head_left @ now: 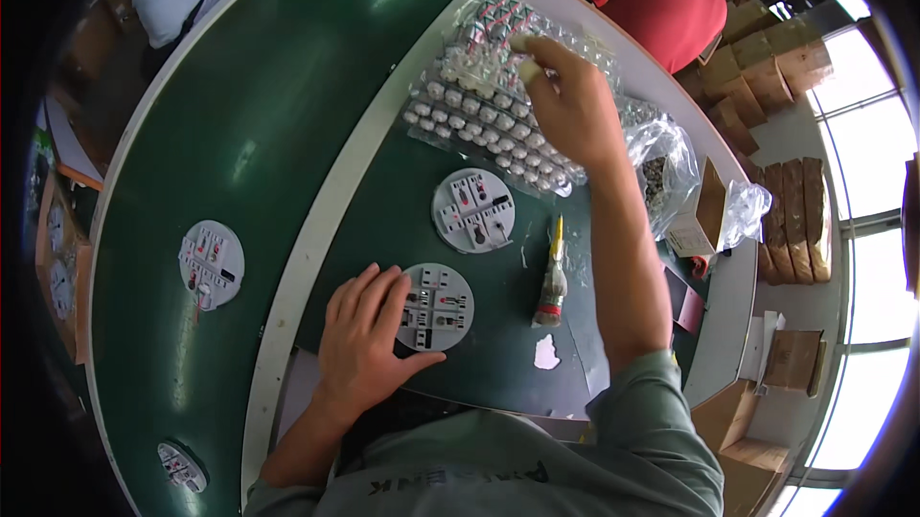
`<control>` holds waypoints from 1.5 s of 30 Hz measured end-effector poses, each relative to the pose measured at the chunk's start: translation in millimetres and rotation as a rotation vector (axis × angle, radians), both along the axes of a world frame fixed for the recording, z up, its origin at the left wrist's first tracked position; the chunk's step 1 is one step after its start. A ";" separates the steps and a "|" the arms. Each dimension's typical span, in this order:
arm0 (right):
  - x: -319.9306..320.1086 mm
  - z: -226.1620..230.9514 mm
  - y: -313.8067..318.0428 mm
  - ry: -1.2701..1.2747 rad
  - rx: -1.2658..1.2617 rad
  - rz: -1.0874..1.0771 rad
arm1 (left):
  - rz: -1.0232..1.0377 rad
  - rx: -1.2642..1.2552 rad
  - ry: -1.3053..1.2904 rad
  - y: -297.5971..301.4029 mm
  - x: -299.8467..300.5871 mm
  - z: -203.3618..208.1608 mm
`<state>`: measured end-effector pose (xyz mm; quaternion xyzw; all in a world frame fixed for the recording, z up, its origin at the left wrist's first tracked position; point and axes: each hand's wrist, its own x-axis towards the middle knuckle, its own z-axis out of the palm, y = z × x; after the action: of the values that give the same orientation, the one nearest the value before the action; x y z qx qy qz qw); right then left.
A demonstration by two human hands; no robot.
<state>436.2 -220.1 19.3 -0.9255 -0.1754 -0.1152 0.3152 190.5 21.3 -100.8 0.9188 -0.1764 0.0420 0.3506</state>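
One grey disc (pixel 440 308) lies partly hidden by the left hand (pixel 365 333).

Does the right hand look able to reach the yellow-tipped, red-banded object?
Likely yes: the object lies uncovered on the green tabletop, though the right hand is over clear plastic trays.

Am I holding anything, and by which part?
Your left hand touches a gray disc at its left edge; whether it or your right hand grips anything is unclear.
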 end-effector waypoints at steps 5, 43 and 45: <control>78.9 -10.7 9.1 -0.174 -0.316 0.337 | 0.011 -0.026 -0.023 -0.7 1.0 -4.4; -175.4 -65.8 -33.6 0.333 -0.282 0.143 | 0.093 -0.184 0.015 -2.2 19.2 -21.2; -178.1 -64.9 -32.9 0.376 -0.244 0.092 | 0.073 -0.165 -0.022 -2.7 23.3 -26.0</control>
<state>258.2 -253.0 -45.6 -0.9531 -0.1680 0.0958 0.2328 213.8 18.6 -126.8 0.8921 -0.1425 0.0794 0.4215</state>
